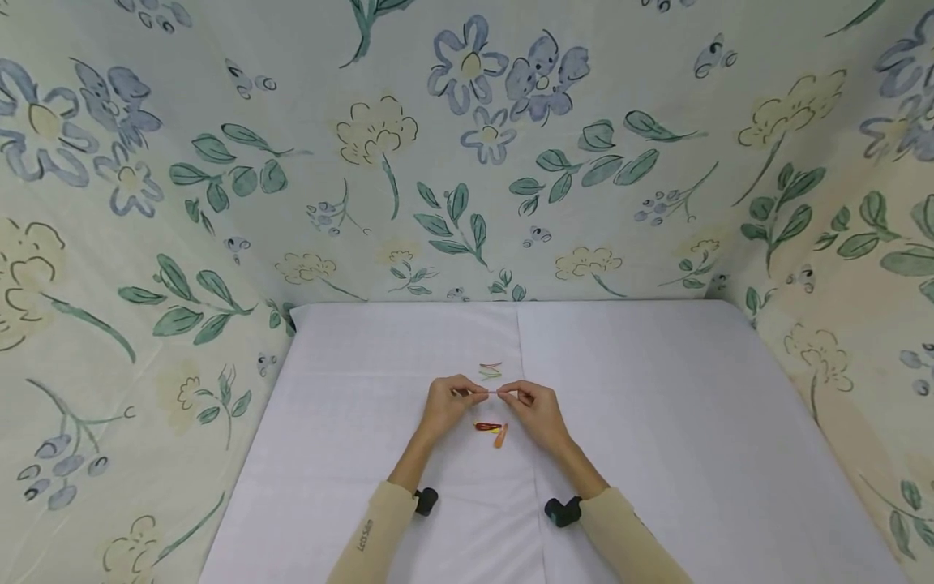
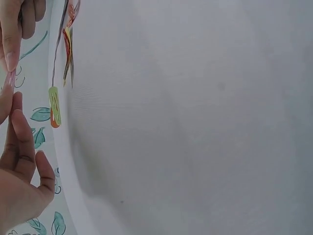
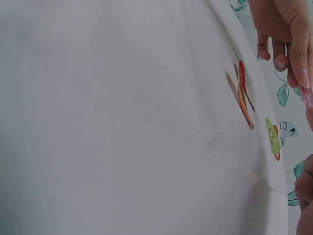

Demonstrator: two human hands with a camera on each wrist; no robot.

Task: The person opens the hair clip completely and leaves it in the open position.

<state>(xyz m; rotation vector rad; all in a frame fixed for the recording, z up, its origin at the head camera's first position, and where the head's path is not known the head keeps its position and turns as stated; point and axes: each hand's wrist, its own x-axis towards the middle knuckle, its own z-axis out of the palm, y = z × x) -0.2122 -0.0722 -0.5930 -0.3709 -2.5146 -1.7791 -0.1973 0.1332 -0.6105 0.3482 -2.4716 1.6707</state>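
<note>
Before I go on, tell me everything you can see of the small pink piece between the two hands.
The small pink piece is slim, with a slightly shiny surface and paler streaks; it could be a hair clip, but its material is unclear. The left hand and right hand pinch its opposite ends, so only its middle shows. It appears held above the white cloth, running side to side in the head view. Fingers hide too much to tell whether it is open or closed.

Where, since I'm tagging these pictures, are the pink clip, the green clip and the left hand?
Pink clip [image 3: 307,96]: right wrist view, on its uncovered stretch.
Green clip [image 3: 273,135]: right wrist view, midway along its body.
Left hand [image 1: 446,404]: head view, middle of the hand.
</note>
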